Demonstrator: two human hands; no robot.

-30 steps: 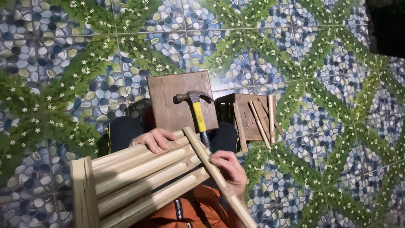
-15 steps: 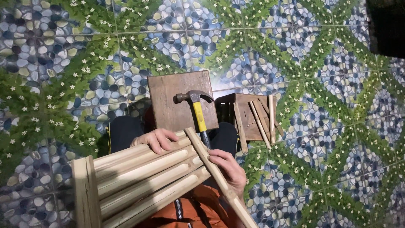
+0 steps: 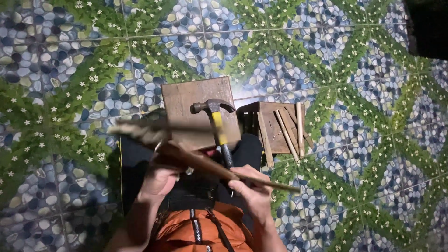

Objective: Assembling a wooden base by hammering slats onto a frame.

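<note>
While I sit over the wooden block [image 3: 198, 105], both hands grip the blurred wooden frame [image 3: 186, 156] just below it: left fingers [image 3: 161, 179] and right fingers [image 3: 254, 186] wrapped tight, hammer [image 3: 217, 128] lying within reach.

Both arms are bare from the wrists up to the bottom edge of the view, no sleeves showing, and no gloves, rings or watch that can be made out. The left hand [image 3: 158, 184] and the right hand [image 3: 252, 189] are bare too, fingers and knuckles plain to see. Between and just below the hands there is an orange garment [image 3: 200, 233], bright and slightly creased, with dark zips [image 3: 193, 224] running down it and a dark strap slanting beside them. Above the hands, dark trousers [image 3: 135, 158] cover both legs, nearly black, with a thin yellowish seam line down the outer edge beyond the left hand.
</note>
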